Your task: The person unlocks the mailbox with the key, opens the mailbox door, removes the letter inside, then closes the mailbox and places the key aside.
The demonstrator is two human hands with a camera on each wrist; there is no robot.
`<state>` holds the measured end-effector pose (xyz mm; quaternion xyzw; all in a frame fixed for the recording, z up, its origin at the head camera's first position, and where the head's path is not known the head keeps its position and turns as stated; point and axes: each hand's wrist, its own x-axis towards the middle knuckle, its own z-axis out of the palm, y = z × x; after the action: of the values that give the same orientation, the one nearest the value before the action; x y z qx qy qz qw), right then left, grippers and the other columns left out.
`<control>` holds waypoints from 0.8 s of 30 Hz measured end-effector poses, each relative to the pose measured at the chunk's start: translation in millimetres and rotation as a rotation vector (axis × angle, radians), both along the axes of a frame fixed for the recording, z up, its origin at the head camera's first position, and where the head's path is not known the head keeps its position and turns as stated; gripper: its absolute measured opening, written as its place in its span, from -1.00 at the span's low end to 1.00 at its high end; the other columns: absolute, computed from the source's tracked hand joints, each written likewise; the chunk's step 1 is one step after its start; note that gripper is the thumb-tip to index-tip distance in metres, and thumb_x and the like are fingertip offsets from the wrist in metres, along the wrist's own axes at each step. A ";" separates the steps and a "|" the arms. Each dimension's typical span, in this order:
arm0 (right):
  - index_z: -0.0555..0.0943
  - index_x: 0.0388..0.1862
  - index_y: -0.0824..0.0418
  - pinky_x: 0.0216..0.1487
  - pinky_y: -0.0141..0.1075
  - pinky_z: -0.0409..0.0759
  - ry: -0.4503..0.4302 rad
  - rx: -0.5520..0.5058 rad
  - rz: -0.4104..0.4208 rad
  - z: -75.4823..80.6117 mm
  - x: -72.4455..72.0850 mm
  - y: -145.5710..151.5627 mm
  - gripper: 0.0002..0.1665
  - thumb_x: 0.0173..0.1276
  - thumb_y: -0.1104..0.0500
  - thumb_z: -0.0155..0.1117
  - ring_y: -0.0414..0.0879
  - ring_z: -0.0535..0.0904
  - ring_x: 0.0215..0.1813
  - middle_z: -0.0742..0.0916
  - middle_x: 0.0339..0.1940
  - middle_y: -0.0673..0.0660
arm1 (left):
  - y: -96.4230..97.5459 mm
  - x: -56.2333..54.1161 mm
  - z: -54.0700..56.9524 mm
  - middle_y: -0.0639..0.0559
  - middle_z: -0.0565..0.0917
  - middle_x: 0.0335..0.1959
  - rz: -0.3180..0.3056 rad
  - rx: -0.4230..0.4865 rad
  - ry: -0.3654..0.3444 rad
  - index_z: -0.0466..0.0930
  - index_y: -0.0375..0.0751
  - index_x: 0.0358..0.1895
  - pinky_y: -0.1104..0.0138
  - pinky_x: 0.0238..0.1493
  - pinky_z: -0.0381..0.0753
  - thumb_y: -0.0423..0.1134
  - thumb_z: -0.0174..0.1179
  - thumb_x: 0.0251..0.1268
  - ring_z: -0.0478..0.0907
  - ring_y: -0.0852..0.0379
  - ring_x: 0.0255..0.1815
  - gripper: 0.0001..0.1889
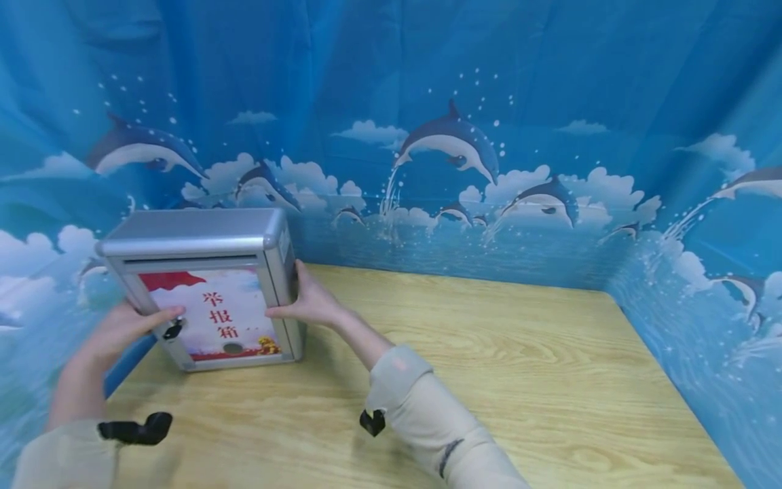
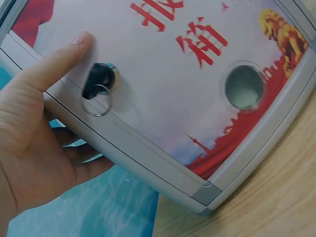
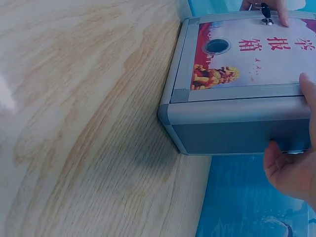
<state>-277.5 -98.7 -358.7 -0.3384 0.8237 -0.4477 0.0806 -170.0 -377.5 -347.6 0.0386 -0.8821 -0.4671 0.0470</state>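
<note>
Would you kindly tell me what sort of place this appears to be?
Probably a small curtained-off work booth indoors: a blue dolphin-print curtain hangs behind and along both sides of a wood-grain table, with a silver box at the left.

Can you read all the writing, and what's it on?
"举报箱": big red characters on the front panel of the metal box.
Pale label on the box's side: too small to read.
Tiny marks near the characters: too small to tell.

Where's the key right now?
In the head view, the key is on the front of the metal box, at its left side, just below the thumb of the left hand.
</note>
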 end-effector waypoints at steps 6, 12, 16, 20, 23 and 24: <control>0.00 0.46 0.08 0.27 -0.18 0.27 -0.007 -0.045 0.044 -5.7 -4.8 -1.1 0.19 -0.05 0.01 0.52 -0.09 0.29 0.32 0.34 0.36 0.10 | 1.3 -0.8 -4.6 -0.49 0.09 0.32 0.029 0.026 0.008 -0.18 0.00 0.48 -0.36 0.08 0.04 0.04 0.13 0.26 0.07 -0.46 0.25 -0.15; -0.03 0.47 0.06 0.26 -0.16 0.27 -0.043 -0.026 0.037 -9.4 -5.9 -2.1 0.22 -0.05 0.00 0.53 -0.09 0.27 0.33 0.31 0.37 0.09 | 4.1 -0.9 -5.0 -0.51 0.10 0.32 0.071 0.022 -0.007 -0.18 -0.21 0.47 -0.34 0.11 0.02 0.07 0.15 0.24 0.06 -0.49 0.26 -0.10; -0.01 0.46 0.05 0.24 -0.16 0.31 -0.043 -0.024 0.018 -10.7 -5.6 -3.1 0.22 -0.07 -0.01 0.53 -0.09 0.29 0.31 0.33 0.36 0.09 | 6.0 0.1 -6.0 -0.52 0.13 0.30 0.077 0.020 0.008 -0.14 -0.29 0.45 -0.34 0.11 0.01 0.05 0.14 0.25 0.08 -0.50 0.24 -0.12; 0.03 0.45 0.02 0.21 -0.17 0.34 -0.022 -0.035 0.012 -11.1 -4.9 -3.3 0.20 -0.09 -0.01 0.54 -0.12 0.32 0.29 0.36 0.34 0.05 | 7.7 1.3 -5.9 -0.51 0.12 0.31 0.081 0.027 0.021 -0.15 -0.20 0.46 -0.34 0.12 -0.01 0.05 0.14 0.25 0.07 -0.49 0.25 -0.13; 0.03 0.45 -0.01 0.21 -0.17 0.35 -0.011 -0.019 0.002 -11.7 -4.6 -3.4 0.21 -0.11 -0.04 0.54 -0.13 0.32 0.29 0.36 0.34 0.04 | 7.9 1.5 -5.5 -0.51 0.12 0.31 0.074 0.022 0.029 -0.15 -0.19 0.47 -0.34 0.11 0.00 0.03 0.14 0.26 0.07 -0.48 0.25 -0.14; 0.03 0.45 -0.01 0.21 -0.17 0.35 -0.009 -0.011 -0.006 -12.0 -4.5 -3.5 0.21 -0.11 -0.06 0.54 -0.13 0.32 0.29 0.36 0.35 0.03 | 7.7 1.5 -5.5 -0.51 0.12 0.31 0.068 0.020 0.035 -0.15 -0.21 0.46 -0.35 0.11 0.00 0.03 0.13 0.27 0.07 -0.49 0.24 -0.15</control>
<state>-282.0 -102.2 -370.7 -0.3343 0.8220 -0.4538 0.0810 -168.5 -369.8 -353.1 0.0611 -0.8747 -0.4744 0.0778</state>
